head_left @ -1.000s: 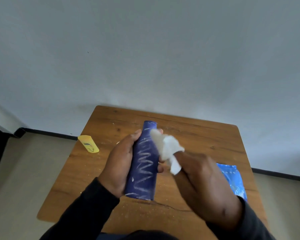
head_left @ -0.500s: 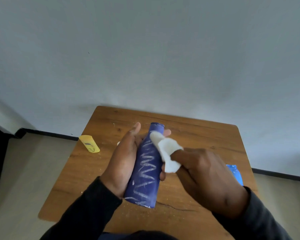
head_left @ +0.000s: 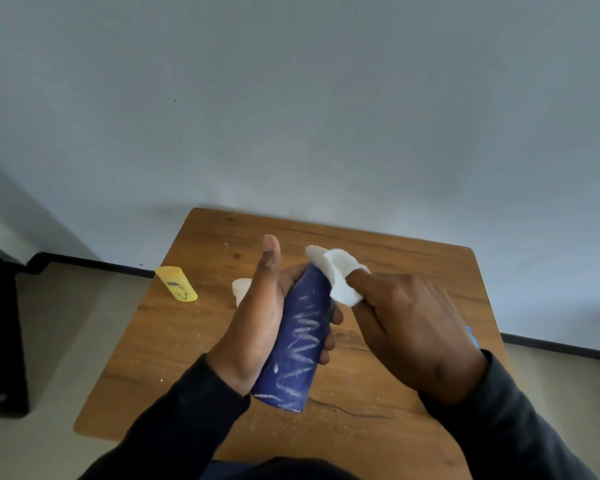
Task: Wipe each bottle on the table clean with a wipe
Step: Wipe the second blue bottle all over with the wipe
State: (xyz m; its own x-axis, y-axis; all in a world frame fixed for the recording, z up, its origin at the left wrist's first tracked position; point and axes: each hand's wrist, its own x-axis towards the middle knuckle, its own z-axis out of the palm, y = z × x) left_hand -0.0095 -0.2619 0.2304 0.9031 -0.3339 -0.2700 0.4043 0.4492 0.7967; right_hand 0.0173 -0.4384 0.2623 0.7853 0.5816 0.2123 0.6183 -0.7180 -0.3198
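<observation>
The left hand grips the blue bottle (streaked white) tilted above the table; the right hand pinches a wipe against the bottle's top. A yellow bottle lies left of it.

I count two bottles: one blue bottle held in my left hand, and one yellow bottle lying out to the left of that hand. I count one white wipe pinched in my right hand. One small white thing peeks out behind my left hand. One blue pack hides behind my right hand. One table sits under both hands.
</observation>
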